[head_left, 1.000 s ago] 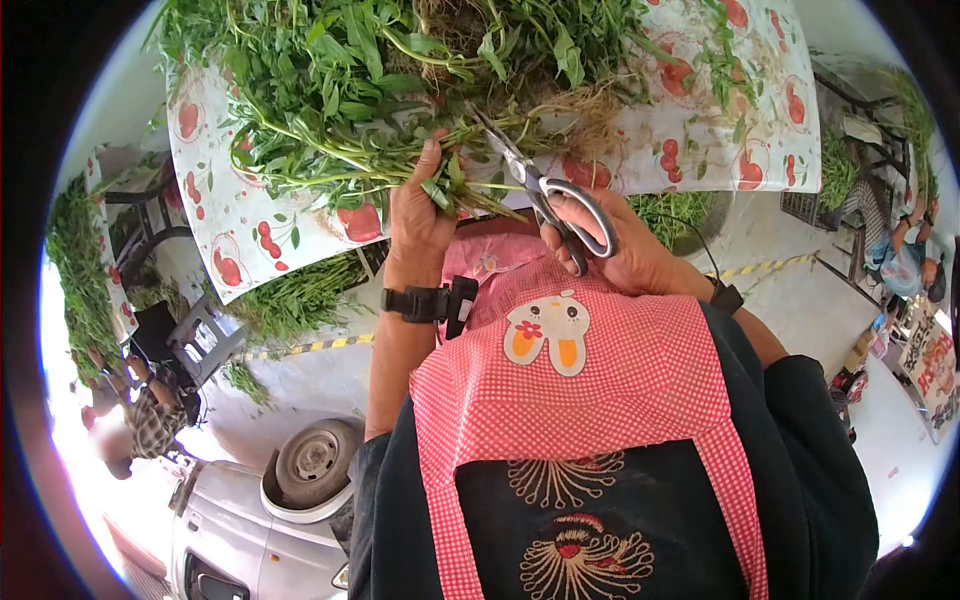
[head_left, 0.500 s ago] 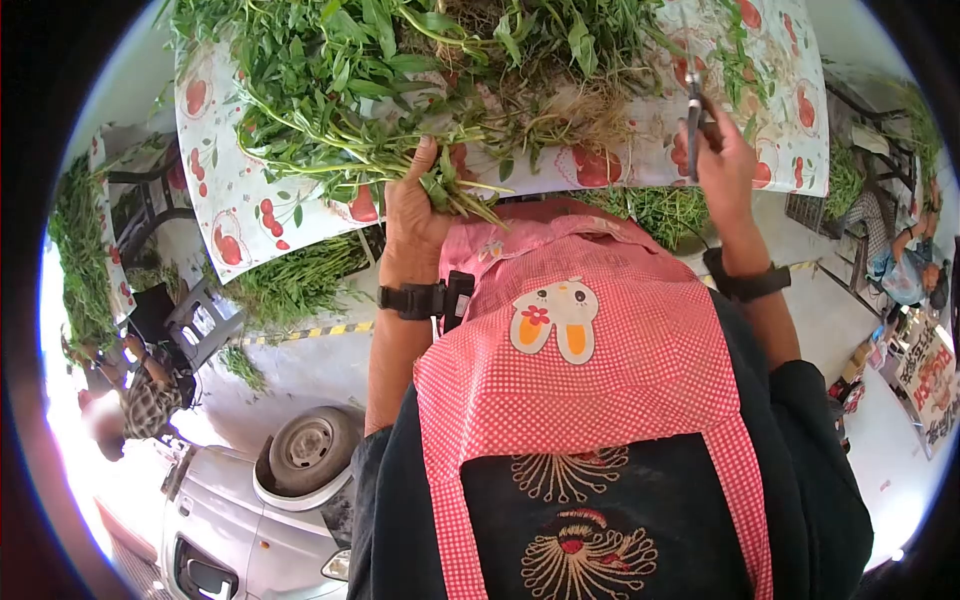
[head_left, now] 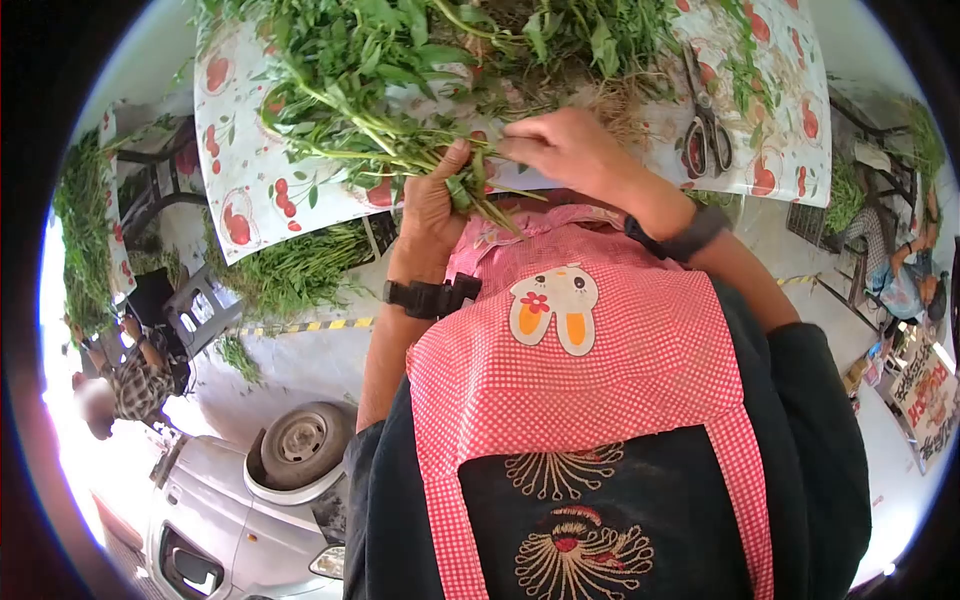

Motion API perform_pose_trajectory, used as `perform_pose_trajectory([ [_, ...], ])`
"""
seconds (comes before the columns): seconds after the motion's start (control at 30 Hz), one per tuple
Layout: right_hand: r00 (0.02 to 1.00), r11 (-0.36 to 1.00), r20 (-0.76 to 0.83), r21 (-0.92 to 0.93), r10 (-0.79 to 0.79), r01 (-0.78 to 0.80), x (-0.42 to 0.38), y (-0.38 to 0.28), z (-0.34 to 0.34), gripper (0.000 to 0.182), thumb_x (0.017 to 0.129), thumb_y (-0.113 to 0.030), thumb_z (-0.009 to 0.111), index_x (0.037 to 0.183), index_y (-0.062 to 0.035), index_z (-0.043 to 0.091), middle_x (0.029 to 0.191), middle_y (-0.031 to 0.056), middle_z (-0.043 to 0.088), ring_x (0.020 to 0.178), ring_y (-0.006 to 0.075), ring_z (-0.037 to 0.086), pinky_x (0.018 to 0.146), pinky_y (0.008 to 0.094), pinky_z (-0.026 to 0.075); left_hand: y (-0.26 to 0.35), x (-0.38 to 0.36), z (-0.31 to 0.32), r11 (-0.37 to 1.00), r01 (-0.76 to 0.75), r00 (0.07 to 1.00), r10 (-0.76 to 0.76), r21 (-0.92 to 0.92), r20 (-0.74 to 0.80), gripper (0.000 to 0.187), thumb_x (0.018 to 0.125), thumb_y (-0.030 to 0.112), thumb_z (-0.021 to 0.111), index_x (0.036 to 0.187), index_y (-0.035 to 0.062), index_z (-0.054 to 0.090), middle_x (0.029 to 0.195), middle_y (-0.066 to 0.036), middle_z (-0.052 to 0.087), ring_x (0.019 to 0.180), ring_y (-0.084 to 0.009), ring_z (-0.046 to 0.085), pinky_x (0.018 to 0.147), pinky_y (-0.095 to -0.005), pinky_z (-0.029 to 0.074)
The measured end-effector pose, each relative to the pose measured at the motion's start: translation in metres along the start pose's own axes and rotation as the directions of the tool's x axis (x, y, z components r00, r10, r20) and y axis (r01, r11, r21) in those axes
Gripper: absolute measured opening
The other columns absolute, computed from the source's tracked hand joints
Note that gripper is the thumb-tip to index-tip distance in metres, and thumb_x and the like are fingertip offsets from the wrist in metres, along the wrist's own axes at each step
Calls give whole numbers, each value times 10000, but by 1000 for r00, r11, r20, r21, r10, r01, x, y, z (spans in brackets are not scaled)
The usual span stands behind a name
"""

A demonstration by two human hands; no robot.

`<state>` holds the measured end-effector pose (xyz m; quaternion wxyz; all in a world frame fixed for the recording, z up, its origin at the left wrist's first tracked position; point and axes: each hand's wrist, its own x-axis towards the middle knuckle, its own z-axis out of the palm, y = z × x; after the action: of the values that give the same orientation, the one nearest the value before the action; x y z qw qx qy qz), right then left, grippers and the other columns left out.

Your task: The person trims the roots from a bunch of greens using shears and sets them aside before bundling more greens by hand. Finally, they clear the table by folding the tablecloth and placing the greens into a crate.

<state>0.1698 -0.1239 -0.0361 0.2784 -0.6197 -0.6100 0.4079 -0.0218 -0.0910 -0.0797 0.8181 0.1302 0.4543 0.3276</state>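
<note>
My left hand (head_left: 432, 215) is closed around a bunch of leafy green stems (head_left: 370, 135), thumb on top. The cut-looking stem ends (head_left: 497, 212) poke out on its right side, over the table's near edge. My right hand (head_left: 570, 150) reaches across from the right, fingers stretched toward the bunch beside the left thumb; whether the fingertips touch the stems is hard to see. To the right, a pair of dark-handled scissors (head_left: 708, 135) lies on the cherry-print tablecloth (head_left: 240, 195), held by neither hand.
A large heap of greens (head_left: 350, 45) covers the table's far side, with pale roots (head_left: 615, 105) near the middle. More greens (head_left: 295, 265) lie below the table. A grey stool (head_left: 200, 305), a person (head_left: 140, 385) and a silver vehicle (head_left: 240, 530) are at left.
My right hand has let go of the scissors, which now lie on the tablecloth, and has moved left to the bunch. My left hand keeps its hold.
</note>
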Motion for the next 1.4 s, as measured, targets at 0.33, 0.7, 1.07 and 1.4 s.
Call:
perform_pose_trajectory([
  [0.33,961,926,36,260,273,-273,6,9,-10,227,820,-241,635,888,-29,679,645,116,640,506,213,610,531,307,479,38,-15,-16,989,-122,985,111,-79,-130,163,813,103,683,905,8,585,782,-67,604,636,-171,594,543,-290,526],
  [0.7,983,994,174,-106,57,-39,43,-48,33,241,856,-229,605,902,-1,666,646,90,629,548,163,608,532,293,477,61,-15,-18,988,-117,992,122,97,-45,187,821,176,689,865,20,595,760,-56,607,617,-149,573,527,-279,485],
  [1.07,891,872,363,298,273,-389,16,-60,23,233,887,-132,573,984,74,623,749,96,648,577,130,645,458,238,522,77,-4,-20,970,-236,971,233,-58,-52,337,870,134,612,1173,36,501,997,-91,608,841,-208,623,689,-362,562],
  [1.4,974,934,126,284,189,-218,18,-52,35,267,809,-120,609,1018,45,586,701,168,646,553,218,640,539,329,492,80,-7,-7,970,-242,969,242,6,-53,330,879,139,604,1178,49,497,1000,-82,613,801,-197,628,618,-334,559],
])
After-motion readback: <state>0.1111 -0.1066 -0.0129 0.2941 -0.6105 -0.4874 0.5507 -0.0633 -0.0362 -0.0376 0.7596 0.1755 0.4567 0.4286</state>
